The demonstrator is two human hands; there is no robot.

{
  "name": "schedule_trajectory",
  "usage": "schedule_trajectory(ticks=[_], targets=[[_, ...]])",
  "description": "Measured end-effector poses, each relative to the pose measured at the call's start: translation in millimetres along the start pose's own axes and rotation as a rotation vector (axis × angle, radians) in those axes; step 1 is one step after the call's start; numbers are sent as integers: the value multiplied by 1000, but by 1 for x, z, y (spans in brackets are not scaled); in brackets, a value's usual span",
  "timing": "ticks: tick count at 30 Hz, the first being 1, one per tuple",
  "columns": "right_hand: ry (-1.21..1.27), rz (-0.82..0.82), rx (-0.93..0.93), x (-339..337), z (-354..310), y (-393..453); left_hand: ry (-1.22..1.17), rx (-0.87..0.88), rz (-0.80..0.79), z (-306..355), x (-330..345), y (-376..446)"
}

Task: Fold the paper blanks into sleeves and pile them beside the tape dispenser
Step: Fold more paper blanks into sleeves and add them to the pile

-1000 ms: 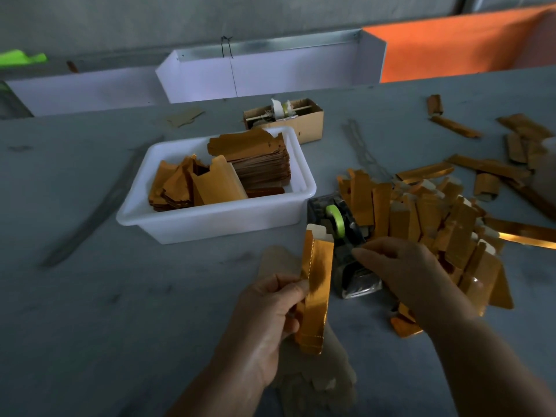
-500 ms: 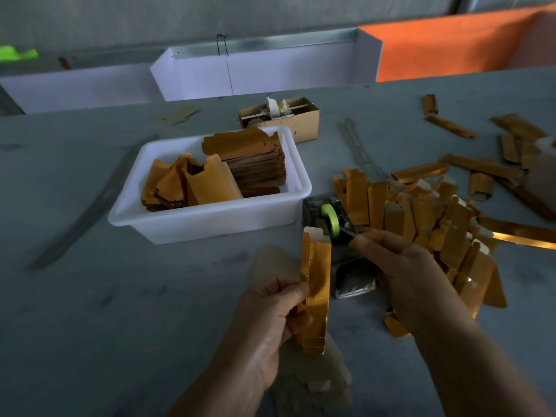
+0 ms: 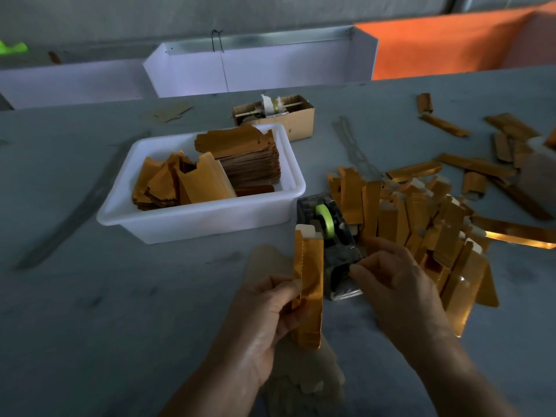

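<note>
Left hand: grasping one folded gold sleeve between thumb and fingers, about halfway down its length; sleeve upright, its white tab at the top, lower end reaching below the thumb

Right hand: just right of the held sleeve, not touching it; thumb and forefinger pressed together at the near end of the tape dispenser; whether they pinch a strip of tape cannot be told, nothing being visible between them

Tape dispenser: dark and clear body with a green roll, directly beyond the gap between the two hands, its near end at the right fingertips

Pile of finished sleeves: gold, many overlapping, lying beyond and to the right of the right hand, touching the dispenser's right side

White tub: beyond the left hand, holding a flat stack of gold blanks in its far right part and loose, partly bent blanks on its left

Cardboard box: small, open-topped, behind the tub, well away from both hands

Loose gold strips: scattered far to the right of the right hand

Brown paper piece: flat on the grey table beneath the left hand
</note>
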State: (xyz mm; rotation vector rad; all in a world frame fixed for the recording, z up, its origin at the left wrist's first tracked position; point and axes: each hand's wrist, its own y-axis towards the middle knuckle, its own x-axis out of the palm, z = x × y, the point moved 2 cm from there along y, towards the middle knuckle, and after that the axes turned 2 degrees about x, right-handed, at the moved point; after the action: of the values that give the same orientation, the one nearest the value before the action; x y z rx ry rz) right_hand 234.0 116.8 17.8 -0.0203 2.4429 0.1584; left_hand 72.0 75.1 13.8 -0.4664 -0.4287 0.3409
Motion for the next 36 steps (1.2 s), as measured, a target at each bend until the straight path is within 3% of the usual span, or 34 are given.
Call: schedule_trajectory(ticks=[11,16,22,28,30,32,36], targets=[[-131,179,-91,9,-5,-11,2,16,-20,2,3,-4],[-89,185,-79,11,-2,-12,-6,10,-33,2,3,-5],[-250,180,-168,11,-5,-9,13,17,-34,-1,3,-4],[-114,285,-179,-12,-10,-12,41,35,-30,-2,-2,-5],[87,183,-115,-17,-13,-14,67,32,-37,-2,-2,-5],[346,-25,1,-17,-19,-15,103,41,-60,-2,-2,-6],[358,-264,-28,-12,-30,-19,175,82,-92,-2,-2,-8]])
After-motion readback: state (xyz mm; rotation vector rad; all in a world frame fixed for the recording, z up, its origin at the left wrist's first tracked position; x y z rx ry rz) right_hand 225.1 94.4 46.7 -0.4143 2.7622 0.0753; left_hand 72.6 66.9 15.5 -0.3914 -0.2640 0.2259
